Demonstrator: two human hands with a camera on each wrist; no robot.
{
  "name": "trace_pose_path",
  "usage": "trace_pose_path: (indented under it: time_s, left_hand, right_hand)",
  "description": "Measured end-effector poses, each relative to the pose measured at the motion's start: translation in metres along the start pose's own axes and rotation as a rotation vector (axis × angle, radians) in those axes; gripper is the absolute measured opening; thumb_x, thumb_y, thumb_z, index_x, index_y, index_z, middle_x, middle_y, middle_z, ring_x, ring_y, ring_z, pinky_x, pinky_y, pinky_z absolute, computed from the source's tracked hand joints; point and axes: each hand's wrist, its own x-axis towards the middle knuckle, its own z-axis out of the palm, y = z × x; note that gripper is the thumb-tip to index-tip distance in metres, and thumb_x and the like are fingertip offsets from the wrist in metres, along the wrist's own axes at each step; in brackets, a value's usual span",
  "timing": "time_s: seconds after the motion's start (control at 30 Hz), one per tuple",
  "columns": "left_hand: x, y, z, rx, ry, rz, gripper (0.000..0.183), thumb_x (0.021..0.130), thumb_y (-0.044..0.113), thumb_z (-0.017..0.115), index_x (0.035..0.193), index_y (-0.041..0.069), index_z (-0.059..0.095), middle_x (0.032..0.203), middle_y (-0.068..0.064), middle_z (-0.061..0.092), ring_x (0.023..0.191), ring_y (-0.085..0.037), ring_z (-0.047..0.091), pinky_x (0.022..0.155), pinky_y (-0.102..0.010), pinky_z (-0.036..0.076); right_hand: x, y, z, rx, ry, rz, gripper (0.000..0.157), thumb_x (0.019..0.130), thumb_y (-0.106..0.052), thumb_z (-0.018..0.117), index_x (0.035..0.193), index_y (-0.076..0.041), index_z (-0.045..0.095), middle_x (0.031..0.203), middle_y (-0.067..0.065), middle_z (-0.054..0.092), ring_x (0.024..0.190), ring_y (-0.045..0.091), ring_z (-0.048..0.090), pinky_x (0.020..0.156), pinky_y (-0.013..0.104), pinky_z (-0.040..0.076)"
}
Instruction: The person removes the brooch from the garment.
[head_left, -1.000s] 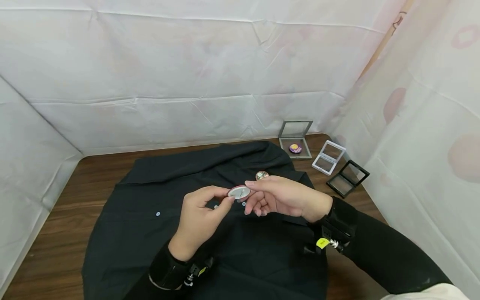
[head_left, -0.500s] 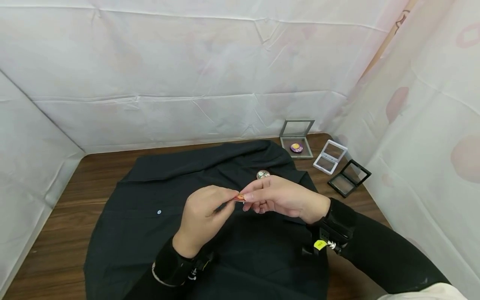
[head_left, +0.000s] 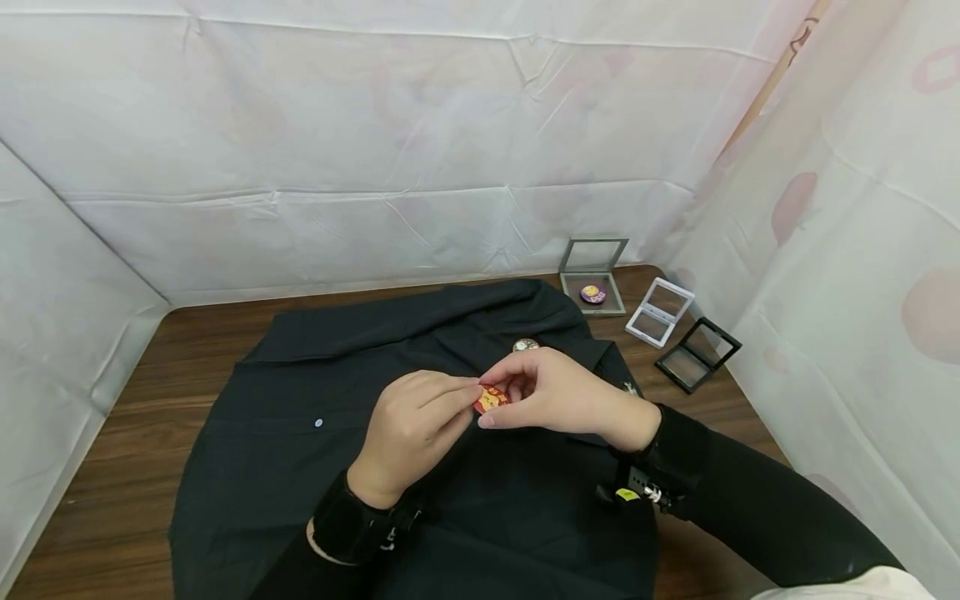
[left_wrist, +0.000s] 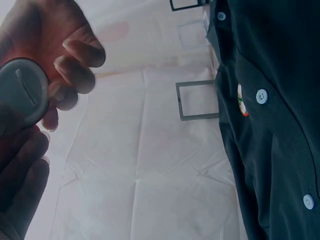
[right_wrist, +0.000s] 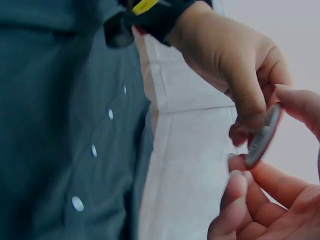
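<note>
Both hands hold a round pin badge above a dark shirt. Its red face with a yellow design shows in the head view. My left hand pinches the badge's left edge, the thumb lying near the face. From the right, my right hand grips the rim between thumb and fingers. In the left wrist view the back of the badge shows a straight pin bar. The right wrist view has the badge nearly edge-on between the two hands.
Another round badge lies on the shirt behind the right hand. Further right on the wooden table stand open cases: a grey one with a purple badge inside, a white one and a black one. White cloth surrounds the table.
The badge has turned over: its white back faced up, then it was almost edge-on, and now its red face shows. The right thumb and fingers have shifted around the rim.
</note>
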Motion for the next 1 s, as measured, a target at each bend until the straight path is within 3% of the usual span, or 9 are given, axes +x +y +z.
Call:
trace_pose_path:
  time_s: [0.17,0.3,0.4,0.57,0.73,0.83,0.9,1.0]
  left_hand:
    - [-0.001,-0.002,0.002,-0.007,-0.052,-0.028,0.016,0.096,0.005,0.067,0.104,0.006,0.082,0.101,-0.004,0.078,0.089,-0.017,0.074,0.078,-0.035,0.060]
    - [-0.001,-0.001,0.005,-0.002,-0.106,-0.057,0.016,0.092,0.006,0.071,0.104,0.006,0.081,0.100,-0.003,0.078,0.090,-0.016,0.074,0.080,-0.035,0.060]
    - [-0.002,-0.001,0.007,0.007,-0.193,-0.116,0.021,0.092,0.011,0.073,0.111,0.007,0.079,0.108,-0.002,0.076,0.099,-0.016,0.072,0.087,-0.036,0.058]
    - [-0.006,-0.006,0.011,0.081,-0.447,-0.314,0.038,0.095,0.025,0.074,0.130,0.011,0.071,0.132,-0.003,0.067,0.122,-0.020,0.063,0.102,-0.040,0.051]
    - [-0.017,-0.019,0.018,0.142,-0.709,-0.525,0.052,0.097,0.037,0.074,0.143,0.015,0.063,0.148,-0.007,0.057,0.135,-0.028,0.054,0.111,-0.046,0.043]
    - [-0.030,-0.028,0.023,0.147,-0.812,-0.646,0.061,0.095,0.041,0.075,0.147,0.014,0.059,0.152,-0.011,0.052,0.139,-0.033,0.049,0.115,-0.049,0.038]
    - [-0.038,-0.034,0.026,0.166,-0.863,-0.709,0.067,0.093,0.044,0.076,0.150,0.014,0.056,0.155,-0.014,0.048,0.143,-0.035,0.045,0.118,-0.051,0.033]
    - [-0.049,-0.042,0.032,0.213,-0.908,-0.749,0.073,0.092,0.047,0.077,0.152,0.013,0.054,0.158,-0.016,0.044,0.147,-0.036,0.038,0.121,-0.052,0.026]
  right_hand:
    - [-0.004,-0.007,0.001,-0.227,0.020,-0.038,0.030,0.086,-0.034,0.086,0.111,-0.019,0.077,0.087,-0.009,0.067,0.076,0.012,0.062,0.065,0.028,0.054]
    - [-0.006,-0.005,-0.001,-0.257,0.002,-0.029,0.027,0.089,-0.038,0.082,0.109,-0.020,0.077,0.083,-0.010,0.066,0.072,0.011,0.061,0.063,0.028,0.052]
    - [-0.007,0.000,-0.006,-0.295,0.000,-0.011,0.027,0.091,-0.040,0.079,0.109,-0.021,0.077,0.082,-0.010,0.065,0.070,0.011,0.060,0.062,0.028,0.051]
    - [-0.007,0.020,-0.019,-0.449,0.086,0.012,0.026,0.092,-0.043,0.078,0.105,-0.021,0.076,0.081,-0.012,0.064,0.066,0.009,0.058,0.061,0.030,0.051]
    - [-0.004,0.051,-0.048,-0.726,0.284,0.057,0.036,0.091,-0.045,0.076,0.109,-0.014,0.075,0.088,-0.004,0.066,0.072,0.014,0.058,0.064,0.036,0.049]
    - [-0.002,0.074,-0.072,-0.854,0.387,0.107,0.037,0.093,-0.045,0.071,0.110,-0.012,0.074,0.091,0.001,0.066,0.074,0.019,0.057,0.062,0.039,0.046]
    - [-0.004,0.086,-0.090,-0.882,0.432,0.159,0.039,0.094,-0.045,0.070,0.111,-0.010,0.073,0.090,0.005,0.065,0.071,0.022,0.056,0.059,0.040,0.044]
    - [-0.007,0.102,-0.115,-0.920,0.470,0.256,0.043,0.097,-0.042,0.068,0.117,-0.004,0.071,0.095,0.014,0.065,0.073,0.027,0.057,0.060,0.043,0.045]
